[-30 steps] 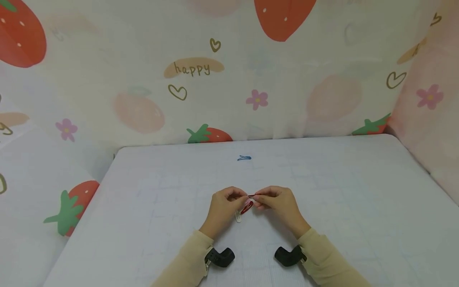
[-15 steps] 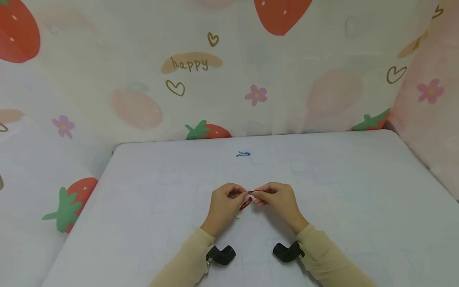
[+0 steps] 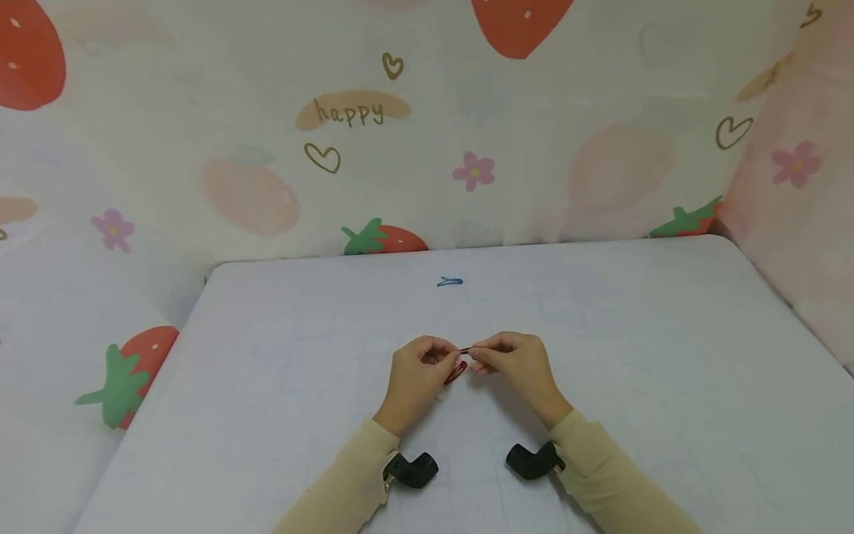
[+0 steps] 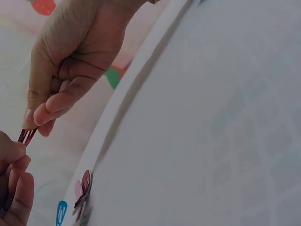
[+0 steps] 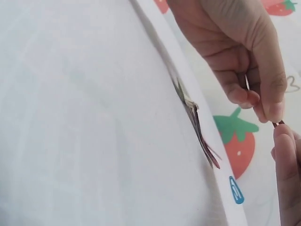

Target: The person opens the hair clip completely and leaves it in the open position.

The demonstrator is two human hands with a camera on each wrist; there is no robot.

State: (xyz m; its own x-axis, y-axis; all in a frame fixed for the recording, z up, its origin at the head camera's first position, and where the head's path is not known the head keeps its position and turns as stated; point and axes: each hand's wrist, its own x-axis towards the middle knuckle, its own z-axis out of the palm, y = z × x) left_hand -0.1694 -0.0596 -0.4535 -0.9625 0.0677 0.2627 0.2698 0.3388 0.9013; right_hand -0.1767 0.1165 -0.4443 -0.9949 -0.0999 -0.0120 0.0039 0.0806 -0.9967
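Note:
In the head view the left hand [image 3: 415, 378] and right hand [image 3: 523, 368] meet fingertip to fingertip. Each pinches one end of a small dark red hair clip [image 3: 465, 351]; the left wrist view shows its narrow strips [image 4: 27, 137] between the right hand [image 4: 77, 52] and left hand [image 4: 16, 188]. Much of that clip is hidden by fingers, also between the left hand [image 5: 240, 47] and right hand [image 5: 288, 169]. Just below lie a red clip [image 3: 456, 372] and a pale clip [image 3: 440, 394], with a pink one [image 4: 78, 189] beside them.
A blue hair clip [image 3: 450, 282] lies near the far edge of the white-covered table [image 3: 300, 371]. Behind the table hangs a strawberry-print cloth [image 3: 400, 170], which continues at both sides. Black wrist mounts [image 3: 412, 471] sit over the beige sleeves.
The head view has tilted slightly, so the scene sits a little higher in it. Both hands keep their pinch on the dark red clip, with little other visible movement.

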